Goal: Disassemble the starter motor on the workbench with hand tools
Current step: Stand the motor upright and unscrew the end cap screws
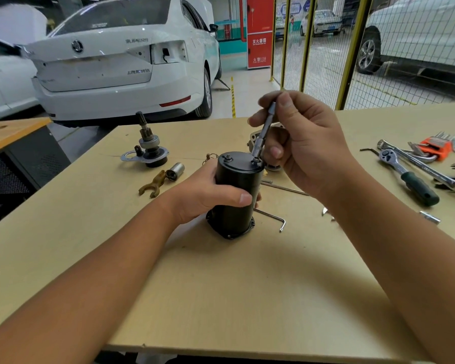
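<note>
The black cylindrical starter motor housing [234,214] stands upright on the workbench [221,285]. My left hand [205,195] grips its side, thumb across the front. My right hand [305,145] pinches a slim metal socket extension [264,130] between its fingers, and the tool's lower end sits on a fastener at the right of the housing's top cap. A second stud [228,157] sticks up at the left of the cap.
Removed parts lie at the left: pinion drive assembly [149,148], brown shift fork [153,185], small metal cylinder [176,171]. A long bolt [286,188] and hex key [273,218] lie near the housing. Ratchet [407,177], wrenches and an orange hex key set [435,145] are at right.
</note>
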